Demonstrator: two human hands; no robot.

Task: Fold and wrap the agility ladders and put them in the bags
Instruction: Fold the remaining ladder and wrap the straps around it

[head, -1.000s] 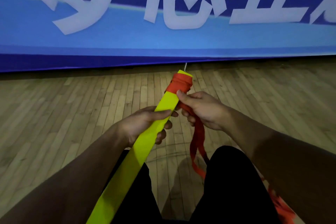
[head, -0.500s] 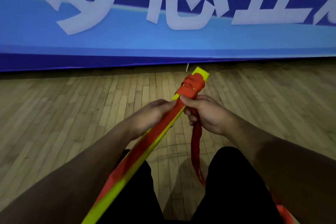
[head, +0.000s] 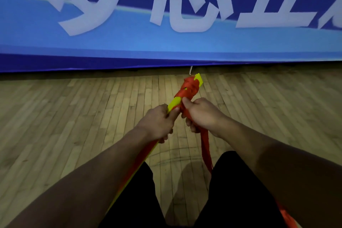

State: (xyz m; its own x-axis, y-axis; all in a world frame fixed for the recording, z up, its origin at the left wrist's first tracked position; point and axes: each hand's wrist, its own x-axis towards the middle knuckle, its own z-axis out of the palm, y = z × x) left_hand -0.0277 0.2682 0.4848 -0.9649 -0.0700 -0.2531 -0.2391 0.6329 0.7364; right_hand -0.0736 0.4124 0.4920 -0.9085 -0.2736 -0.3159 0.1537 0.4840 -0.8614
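Left hand (head: 157, 123): fingers curled round the stack of yellow rungs (head: 174, 102), gripping it just below the wrapped end; thumb lies along the top of the stack.

Right hand (head: 202, 114): just right of the rungs and almost touching the left hand; fingers curled round the red strap (head: 205, 146), thumb tip pressed on the strap where it leaves the wrapping.

Yellow rungs, folded agility ladder: a flat bundle held slanting up and away from the person, its near part passing under the left forearm toward the lap. The far tip (head: 198, 77) shows bare yellow beyond the wrapping.

Red wrapping (head: 189, 88): several turns of strap wound round the rungs at their far end, directly above both hands. A short yellow stretch shows between the wrapping and the left hand.

Red strap, loose length: hangs down from the right hand, to the right of the rungs, between the person's knees. More red strap (head: 286, 216) lies at the lower right edge, well to the right of the rungs, beside the right leg.

Legs in black shorts (head: 235, 190): below the rungs, either side of the hanging strap.

Wooden plank floor (head: 74, 116): beneath and around the rungs.

Blue banner (head: 129, 39) with large white characters: beyond the rungs' far tip, standing along the floor's far edge. A small white cord (head: 191, 70) shows at its lower edge, just above the tip.
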